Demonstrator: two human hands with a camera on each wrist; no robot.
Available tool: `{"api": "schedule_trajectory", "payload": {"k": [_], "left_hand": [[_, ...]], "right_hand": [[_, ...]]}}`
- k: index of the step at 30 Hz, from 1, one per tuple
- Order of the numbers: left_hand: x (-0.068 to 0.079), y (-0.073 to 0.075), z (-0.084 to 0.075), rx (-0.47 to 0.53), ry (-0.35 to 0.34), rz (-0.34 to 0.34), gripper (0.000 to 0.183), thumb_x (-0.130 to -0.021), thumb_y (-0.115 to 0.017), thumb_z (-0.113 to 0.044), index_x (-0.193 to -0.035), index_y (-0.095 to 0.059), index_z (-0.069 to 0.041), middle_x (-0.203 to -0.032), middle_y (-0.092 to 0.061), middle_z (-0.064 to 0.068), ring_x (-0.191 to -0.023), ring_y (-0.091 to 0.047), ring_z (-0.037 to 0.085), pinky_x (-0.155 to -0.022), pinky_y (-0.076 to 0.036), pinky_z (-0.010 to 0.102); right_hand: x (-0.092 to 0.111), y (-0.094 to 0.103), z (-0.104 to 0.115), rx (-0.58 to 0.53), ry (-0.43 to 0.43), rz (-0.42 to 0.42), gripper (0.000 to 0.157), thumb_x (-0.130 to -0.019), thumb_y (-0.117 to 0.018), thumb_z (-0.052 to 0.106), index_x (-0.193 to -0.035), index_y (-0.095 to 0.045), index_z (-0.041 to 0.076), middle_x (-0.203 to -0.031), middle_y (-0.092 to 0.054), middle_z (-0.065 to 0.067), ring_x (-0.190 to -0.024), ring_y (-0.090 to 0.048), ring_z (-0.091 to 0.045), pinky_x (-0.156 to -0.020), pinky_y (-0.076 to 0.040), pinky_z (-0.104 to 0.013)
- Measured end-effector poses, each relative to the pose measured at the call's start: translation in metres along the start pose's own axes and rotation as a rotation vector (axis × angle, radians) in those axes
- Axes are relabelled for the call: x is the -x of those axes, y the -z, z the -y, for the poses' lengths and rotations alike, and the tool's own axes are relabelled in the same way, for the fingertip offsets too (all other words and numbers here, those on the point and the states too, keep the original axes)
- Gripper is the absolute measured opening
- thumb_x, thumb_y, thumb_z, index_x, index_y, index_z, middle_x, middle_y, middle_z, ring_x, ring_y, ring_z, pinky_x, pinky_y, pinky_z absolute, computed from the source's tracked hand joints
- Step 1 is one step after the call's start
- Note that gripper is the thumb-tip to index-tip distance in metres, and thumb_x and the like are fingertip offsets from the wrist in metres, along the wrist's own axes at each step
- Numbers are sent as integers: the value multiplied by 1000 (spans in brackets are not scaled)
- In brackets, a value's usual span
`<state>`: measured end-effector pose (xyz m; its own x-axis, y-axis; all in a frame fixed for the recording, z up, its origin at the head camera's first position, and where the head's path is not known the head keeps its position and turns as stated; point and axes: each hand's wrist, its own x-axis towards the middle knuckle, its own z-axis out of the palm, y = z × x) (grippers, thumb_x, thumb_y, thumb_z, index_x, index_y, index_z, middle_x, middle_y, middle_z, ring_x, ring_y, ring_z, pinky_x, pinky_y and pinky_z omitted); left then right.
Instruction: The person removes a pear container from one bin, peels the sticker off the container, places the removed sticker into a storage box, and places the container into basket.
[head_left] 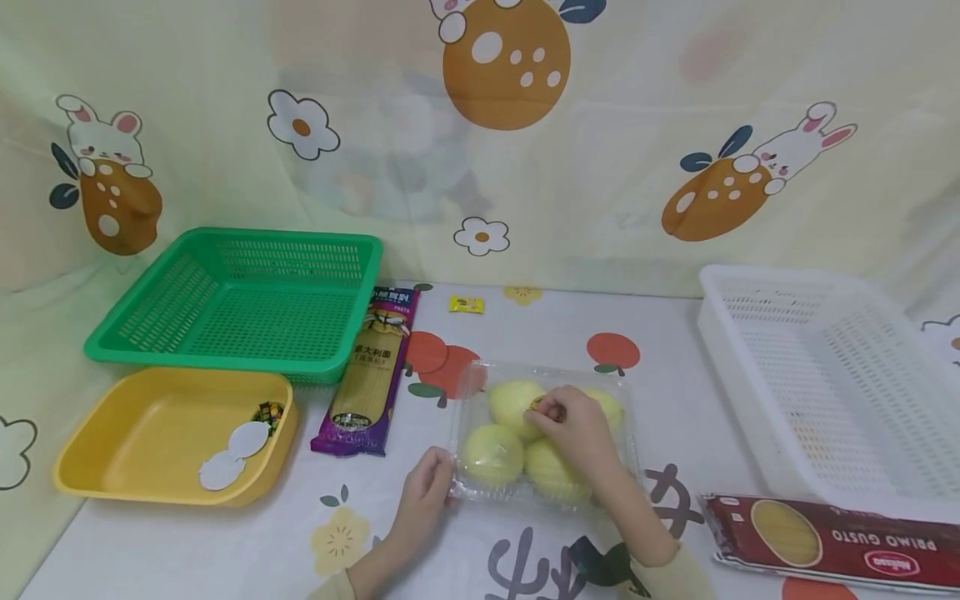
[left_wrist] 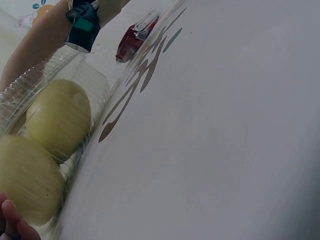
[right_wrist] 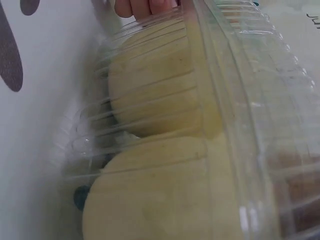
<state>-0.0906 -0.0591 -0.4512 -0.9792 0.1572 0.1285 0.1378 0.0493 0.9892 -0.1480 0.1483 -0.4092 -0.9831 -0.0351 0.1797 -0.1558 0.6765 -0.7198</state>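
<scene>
A clear plastic clamshell box point(head_left: 543, 498) lies on the table with several round, pale yellow-green fruits point(head_left: 492, 455) inside. At its near left side my left hand point(head_left: 423, 492) grips the edge; fingertips of that hand show at the corner in the left wrist view. Over the middle of the lid, my right hand point(head_left: 579, 429) has its fingers bent and pinches a small yellow-brown thing point(head_left: 536, 403), mostly hidden by the fingertips. The right wrist view shows the box wall and two fruits point(right_wrist: 160, 190) up close, but not the right fingers.
Left of the box lie a purple pasta packet point(head_left: 372, 375), a green basket point(head_left: 277, 321) and a yellow basin point(head_left: 142, 433) holding white discs point(head_left: 222, 471) and a small colourful packet. A little yellow packet point(head_left: 467, 304) lies behind. To the right are a white basket point(head_left: 750, 392) and red pasta packet point(head_left: 832, 537).
</scene>
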Motion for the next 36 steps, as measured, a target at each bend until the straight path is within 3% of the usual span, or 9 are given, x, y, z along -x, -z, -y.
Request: {"api": "schedule_trajectory", "payload": {"k": [12,17,24,36], "left_hand": [[-1,0,1,6,-16,3,14,-94,-37,3,-84,-46,4,-68,-46,8,-55,-47,20,-50,-46,28],[-1,1,0,17,15,12,13,-94,-37,2,-85,-46,3,-69,-46,5,-57,-47,16,-51,-47,28],[-1,1,0,18,25,14,13,-94,-37,0,-85,-47,3,-69,-45,2,-59,-46,11,-53,-47,29],[-1,2,1,20,22,19,13,-94,-37,1,-86,-47,3,-69,-45,3,-59,-46,10,-53,-47,27]], "right_hand": [[3,0,-1,-1,17,-37,14,-74,-72,12,-72,-60,7,-67,-51,2,-63,-46,-14,-58,-41,-27],[3,1,-1,-26,5,-42,9,-77,-69,10,-75,-62,6,-71,-55,0,-64,-47,-14,-59,-42,-27],[5,2,1,-40,-11,-4,28,-66,-79,23,-76,-58,8,-73,-53,1,-67,-48,-14,-62,-42,-29],[5,0,0,16,12,-31,18,-73,-74,15,-76,-58,7,-73,-51,0,-66,-45,-15,-60,-41,-28]]}}
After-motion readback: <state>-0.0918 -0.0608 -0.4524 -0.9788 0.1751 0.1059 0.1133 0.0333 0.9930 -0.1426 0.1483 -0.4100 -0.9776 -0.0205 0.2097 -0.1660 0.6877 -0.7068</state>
